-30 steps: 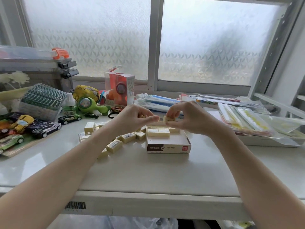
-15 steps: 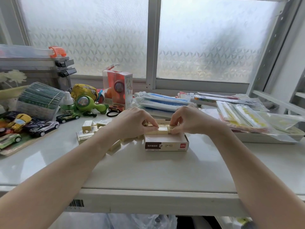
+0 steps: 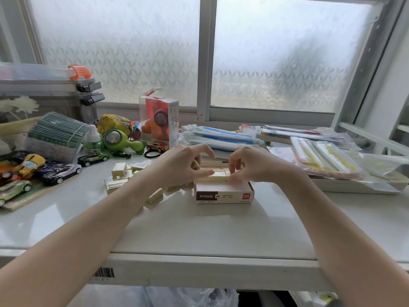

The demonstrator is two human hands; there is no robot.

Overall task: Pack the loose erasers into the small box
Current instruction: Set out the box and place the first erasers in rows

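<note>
While both hands, left hand (image 3: pixel 184 167) and right hand (image 3: pixel 250 166), pinch erasers down into the small box (image 3: pixel 224 192) mid-bench (image 3: pixel 199 229), the seating step looks underway, and next likely means fetching from the loose erasers (image 3: pixel 120 173) just left.

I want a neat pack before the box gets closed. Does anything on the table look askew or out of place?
The loose erasers lie scattered at mixed angles left of the small box. In the box, the erasers under both hands look lined up; nothing looks spilled or damaged.
</note>
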